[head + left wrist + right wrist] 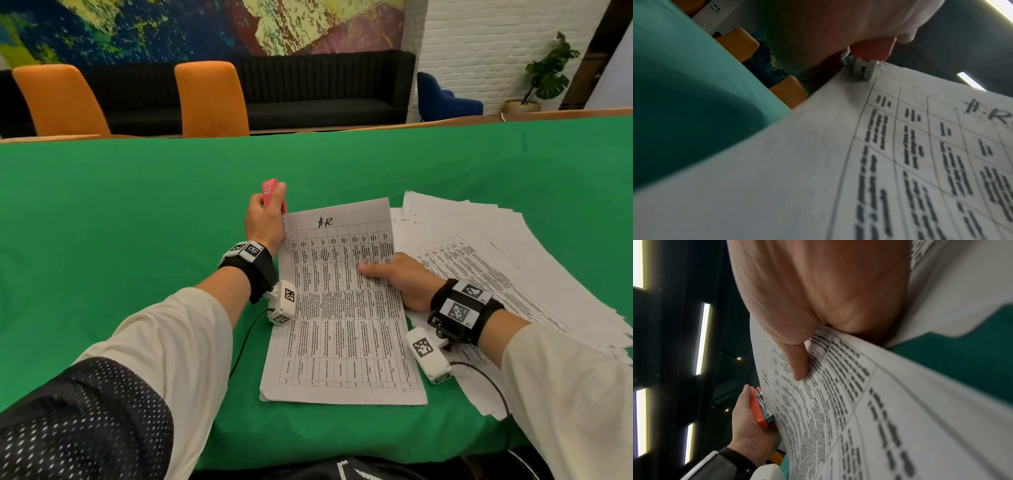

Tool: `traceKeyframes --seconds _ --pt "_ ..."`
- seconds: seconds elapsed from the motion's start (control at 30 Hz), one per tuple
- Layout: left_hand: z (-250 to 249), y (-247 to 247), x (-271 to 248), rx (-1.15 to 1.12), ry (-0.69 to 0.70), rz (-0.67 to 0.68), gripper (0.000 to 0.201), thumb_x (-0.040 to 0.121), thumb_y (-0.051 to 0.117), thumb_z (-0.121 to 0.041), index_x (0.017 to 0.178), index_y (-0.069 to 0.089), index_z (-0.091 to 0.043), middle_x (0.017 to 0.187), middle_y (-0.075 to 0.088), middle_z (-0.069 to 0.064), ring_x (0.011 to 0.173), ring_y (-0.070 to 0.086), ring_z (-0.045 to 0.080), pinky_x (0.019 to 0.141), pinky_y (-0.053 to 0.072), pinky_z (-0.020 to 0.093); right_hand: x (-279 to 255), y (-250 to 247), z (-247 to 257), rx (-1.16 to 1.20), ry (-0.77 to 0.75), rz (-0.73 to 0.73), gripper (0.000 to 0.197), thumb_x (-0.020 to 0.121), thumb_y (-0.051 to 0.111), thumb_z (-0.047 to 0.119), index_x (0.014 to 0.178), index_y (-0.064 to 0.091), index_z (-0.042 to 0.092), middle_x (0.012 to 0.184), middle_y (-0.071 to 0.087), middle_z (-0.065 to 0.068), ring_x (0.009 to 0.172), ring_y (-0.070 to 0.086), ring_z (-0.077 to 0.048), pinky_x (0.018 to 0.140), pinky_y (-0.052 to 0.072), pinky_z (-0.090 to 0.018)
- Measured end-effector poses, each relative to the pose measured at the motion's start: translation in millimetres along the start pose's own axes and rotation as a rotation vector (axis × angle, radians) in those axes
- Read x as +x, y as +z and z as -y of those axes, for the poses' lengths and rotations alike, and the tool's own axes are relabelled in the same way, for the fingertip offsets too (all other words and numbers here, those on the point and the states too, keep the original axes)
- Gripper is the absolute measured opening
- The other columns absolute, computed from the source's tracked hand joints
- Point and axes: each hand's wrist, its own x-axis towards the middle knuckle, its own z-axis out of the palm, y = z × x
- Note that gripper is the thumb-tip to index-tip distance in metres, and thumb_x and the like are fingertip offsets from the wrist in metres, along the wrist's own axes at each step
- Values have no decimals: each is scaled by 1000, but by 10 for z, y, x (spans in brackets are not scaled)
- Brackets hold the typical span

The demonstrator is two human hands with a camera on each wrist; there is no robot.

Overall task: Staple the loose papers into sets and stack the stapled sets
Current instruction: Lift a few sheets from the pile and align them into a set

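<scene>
A set of printed table sheets (342, 308) headed "H.R." lies in front of me, its far end lifted off the green cloth. My left hand (263, 219) grips a pink-red stapler (270, 192) at the set's top left corner; the stapler's metal mouth (863, 69) sits on that corner of the paper (818, 162). My right hand (400, 277) pinches the set's right edge, thumb (795, 363) on the top sheet (859, 402) and fingers hidden beneath. From the right wrist, the stapler (758, 407) shows in the left hand (748, 426).
A fanned pile of loose printed sheets (496, 267) spreads over the green tablecloth (137, 222) to the right. Two orange chairs (209, 99) and a black sofa stand beyond the table's far edge. Wrist camera cables trail near the paper.
</scene>
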Motion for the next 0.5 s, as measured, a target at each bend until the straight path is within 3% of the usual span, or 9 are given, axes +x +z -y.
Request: traceKeyframes --seconds 0.27,0.4,0.47,0.5 --pt "-31 42 -46 -82 -108 -48 47 75 71 -68 66 59 -24 64 52 -4 62 46 20 65 42 35 9 -8 -7 -10 -3 4 34 97 69 11 128 63 1 114 76 -21 105 75 -38 99 57 -54" --pt "-111 -19 -8 -129 -238 125 46 83 71 -66 89 64 -21 81 62 -2 70 58 21 73 48 33 -4 -9 -6 2 3 16 32 98 68 11 128 63 3 115 76 -21 105 75 -38 99 56 -55" --pt "-172 -129 66 -53 -271 174 52 91 63 -68 108 63 -19 98 66 0 82 63 18 72 47 31 -2 -14 -9 2 1 16 33 98 68 11 129 63 2 116 75 -22 106 74 -39 101 55 -56" --pt "-191 -212 122 25 -265 178 55 92 60 -70 109 63 -18 99 66 1 84 63 18 70 46 30 0 -15 -12 -1 -1 16 34 97 69 11 129 63 2 116 75 -22 107 74 -39 102 55 -56"
